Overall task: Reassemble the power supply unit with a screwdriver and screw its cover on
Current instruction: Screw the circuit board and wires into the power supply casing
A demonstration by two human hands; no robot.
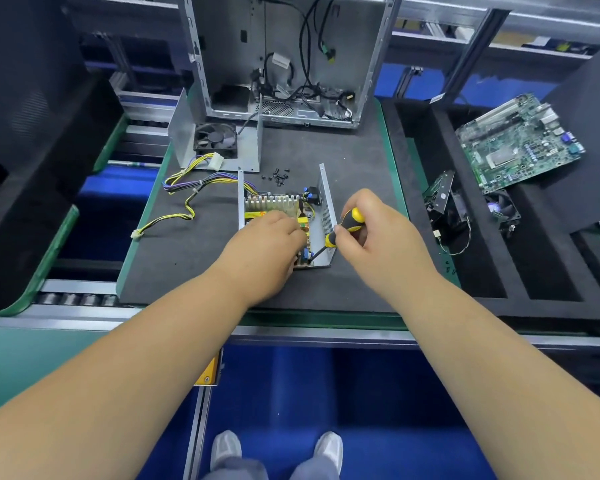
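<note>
On the dark surface [194,258] the open power supply unit [321,216] lies mid-bench, its cable harness [187,202] trailing left, soft and floppy. The left hand [267,247] rests on the circuit board [257,216], fingers loosely curved, steadying it; likely fragile, so better held by its edges. The right hand [368,230] has fingers clamped on the screwdriver [340,230], tip at the board's near corner. The thin steel cover [184,133] behind looks light, stiff and sharp-edged.

PSU case [327,206]: bare matt sheet metal, perforated right wall. Screwdriver [343,226]: glossy yellow/black plastic handle. Mat [194,261]: matt dark foam-like surface.
</note>
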